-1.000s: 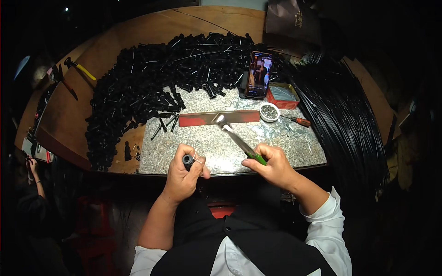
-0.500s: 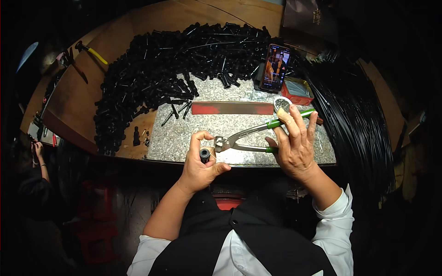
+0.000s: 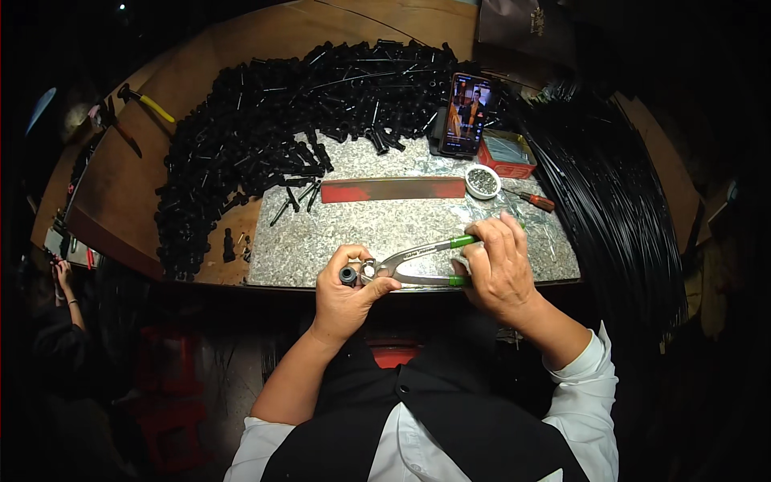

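Observation:
Near the table's front edge, my left hand [image 3: 341,304] is closed around a short black hollow cylinder [image 3: 348,275], whose round end faces up. Its thumb and forefinger also curve about the jaws of a pair of end-cutting pincers [image 3: 409,256]. Those jaws sit right beside the cylinder; whether they bite on anything small is hidden by the fingers. My right hand [image 3: 504,271] grips the pincers by the green handles, which stand somewhat apart. Behind the pincers lies a flat red and dark strip [image 3: 393,189] on the speckled stone slab [image 3: 297,237].
A heap of black parts [image 3: 241,120] curves around the back and left. Behind the slab, a phone [image 3: 466,114] stands by a red box [image 3: 506,153], a white bowl of small metal bits [image 3: 483,182] and a screwdriver [image 3: 536,200]. Long black rods [image 3: 610,201] fill the right side.
My right hand has come down and left, its fingers curling round the pincer handles. The jaws are now between my left thumb and forefinger. The bowl and screwdriver are uncovered.

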Tool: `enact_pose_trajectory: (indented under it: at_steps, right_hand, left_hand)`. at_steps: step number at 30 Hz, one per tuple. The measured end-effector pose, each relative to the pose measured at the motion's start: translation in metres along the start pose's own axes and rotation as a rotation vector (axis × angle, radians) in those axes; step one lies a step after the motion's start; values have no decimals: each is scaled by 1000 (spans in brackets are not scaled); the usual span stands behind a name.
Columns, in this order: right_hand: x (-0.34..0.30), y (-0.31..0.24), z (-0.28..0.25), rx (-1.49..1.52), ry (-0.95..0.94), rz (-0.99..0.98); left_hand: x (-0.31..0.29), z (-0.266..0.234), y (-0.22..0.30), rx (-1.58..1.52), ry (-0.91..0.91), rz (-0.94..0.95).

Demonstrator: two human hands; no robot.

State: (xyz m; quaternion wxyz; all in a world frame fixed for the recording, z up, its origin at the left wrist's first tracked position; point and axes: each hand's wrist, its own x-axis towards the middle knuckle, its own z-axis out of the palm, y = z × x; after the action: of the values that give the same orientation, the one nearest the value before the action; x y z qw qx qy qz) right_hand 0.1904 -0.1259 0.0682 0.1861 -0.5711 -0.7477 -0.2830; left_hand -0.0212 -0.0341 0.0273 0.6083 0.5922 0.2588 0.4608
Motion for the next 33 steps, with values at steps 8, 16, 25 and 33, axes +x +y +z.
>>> enact_pose_trajectory:
  at_steps: [8, 16, 25, 33]
  right_hand:
    - [-15, -10, -12, 168, -168, -83]
    - [-28, -37, -14, 1781, -1152, 847]
    - [-31, -43, -21, 1144, -712, 437]
    - [-54, -31, 2, 2183, -1205, 816]
  left_hand:
    - [-5, -24, -7, 155, -100, -23]
    - [-6, -39, -12, 139, -357, -112]
    - [-8, -44, -4, 170, -244, -165]
    - [-2, -51, -2, 130, -497, 14]
